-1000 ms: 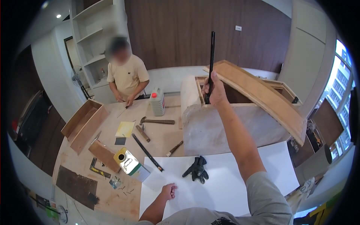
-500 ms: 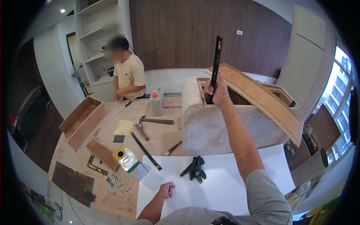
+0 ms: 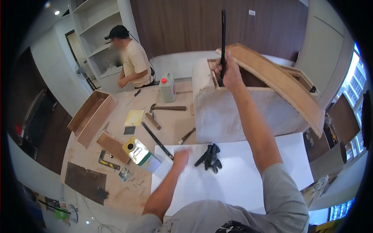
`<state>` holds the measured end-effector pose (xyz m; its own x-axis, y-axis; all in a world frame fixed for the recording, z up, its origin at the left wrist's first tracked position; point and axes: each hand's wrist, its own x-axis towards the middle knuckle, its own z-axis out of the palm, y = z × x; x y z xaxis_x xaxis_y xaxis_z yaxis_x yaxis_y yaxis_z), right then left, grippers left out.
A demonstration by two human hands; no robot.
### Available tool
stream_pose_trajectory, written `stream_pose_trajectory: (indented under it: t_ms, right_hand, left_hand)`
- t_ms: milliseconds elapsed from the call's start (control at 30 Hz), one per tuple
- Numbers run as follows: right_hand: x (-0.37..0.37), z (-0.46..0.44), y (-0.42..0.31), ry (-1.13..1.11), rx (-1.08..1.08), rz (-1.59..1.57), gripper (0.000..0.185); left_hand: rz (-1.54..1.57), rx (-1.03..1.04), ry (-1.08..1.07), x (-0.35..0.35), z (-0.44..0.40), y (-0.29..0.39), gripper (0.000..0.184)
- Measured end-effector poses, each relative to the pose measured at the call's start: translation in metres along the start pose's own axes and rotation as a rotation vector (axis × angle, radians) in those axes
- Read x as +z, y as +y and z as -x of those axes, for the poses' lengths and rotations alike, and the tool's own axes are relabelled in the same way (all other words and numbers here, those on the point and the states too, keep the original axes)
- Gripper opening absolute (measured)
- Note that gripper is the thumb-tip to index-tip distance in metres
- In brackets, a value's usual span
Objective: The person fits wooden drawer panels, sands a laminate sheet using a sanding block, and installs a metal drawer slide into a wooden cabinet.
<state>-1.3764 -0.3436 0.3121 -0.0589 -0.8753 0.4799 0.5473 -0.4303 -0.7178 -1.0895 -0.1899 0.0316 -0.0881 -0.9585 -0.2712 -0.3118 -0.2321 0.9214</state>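
The right hand [image 3: 232,73] gripped a black drawer slide [image 3: 223,37] upright by the open cabinet [image 3: 244,114], best held clear of the slanted panel [image 3: 278,77], while the blurred left hand [image 3: 182,157], its closure unclear, hovered near a second slide [image 3: 157,140].

We can read no words or numbers; the dark print [image 3: 232,227] on the grey shirt [image 3: 210,215] is cut off.

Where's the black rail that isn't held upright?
In the head view, left of centre, the lower black rail lies just right of the metal can, its near end by the left hand.
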Motion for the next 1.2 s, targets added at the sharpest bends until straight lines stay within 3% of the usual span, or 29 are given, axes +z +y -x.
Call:
stream_pose_trajectory:
  t_ms: [100,167,200,233,300,400,533,600,633,700,733,767,800,967,1067,1200]
  right_hand:
    - [0.003,-0.001,0.003,0.114,-0.006,-0.003,0.045]
    - [0.003,0.001,0.005,0.122,-0.01,-0.007,0.043]
    - [0.003,0.001,0.004,0.126,-0.016,-0.008,0.042]
    - [0.005,0.002,0.003,0.117,-0.039,-0.004,0.042]
    - [0.001,-0.002,0.005,0.092,-0.032,0.003,0.042]
    - [0.003,0.003,0.001,0.08,-0.005,0.028,0.045]
    - [-0.01,0.008,-0.003,-0.007,0.005,0.096,0.054]
    - [-0.011,0.015,-0.014,0.05,0.054,0.185,0.052]
    - [-0.024,0.016,-0.023,-0.023,0.012,0.588,0.039]
    - [-0.036,0.036,-0.039,-0.025,0.035,0.807,0.036]
    - [-0.038,0.043,-0.049,-0.026,0.045,0.918,0.036]
    - [-0.041,0.043,-0.059,-0.078,0.183,0.967,0.039]
    - [-0.048,0.036,-0.051,-0.112,0.199,0.891,0.038]
    - [-0.062,0.021,-0.021,-0.184,0.251,0.62,0.037]
    - [-0.039,0.041,-0.052,-0.013,0.307,0.541,0.035]
    - [-0.051,0.036,-0.039,-0.146,0.218,0.657,0.034]
  left_hand:
    - [-0.126,0.805,0.108,-0.029,-0.019,0.2,0.037]
    - [0.172,0.671,0.069,-0.035,-0.003,0.326,0.047]
    - [0.144,0.724,0.08,-0.035,-0.002,0.381,0.054]
    - [0.122,0.806,0.117,-0.031,-0.008,0.422,0.048]
    - [0.073,0.704,0.02,-0.025,-0.005,0.477,0.046]
    - [-0.349,0.821,0.109,-0.011,-0.023,0.515,0.049]
    - [-0.749,1.147,0.382,0.004,-0.068,0.539,0.035]
    - [-0.603,1.095,0.346,0.009,-0.044,0.544,0.029]
    - [-0.531,1.066,0.33,0.008,-0.032,0.55,0.026]
    - [-0.409,0.926,0.181,-0.005,-0.041,0.582,0.021]
    - [-0.504,0.946,0.278,-0.003,-0.022,0.593,0.013]
    - [-0.399,0.868,0.273,0.004,0.003,0.602,0.017]
    - [-0.472,0.88,0.368,0.006,0.015,0.612,0.018]
    - [-0.581,0.826,0.335,0.0,0.026,0.646,0.022]
    - [-0.6,0.852,0.343,0.005,0.027,0.645,0.023]
    - [-0.59,0.865,0.326,-0.008,0.012,0.633,0.025]
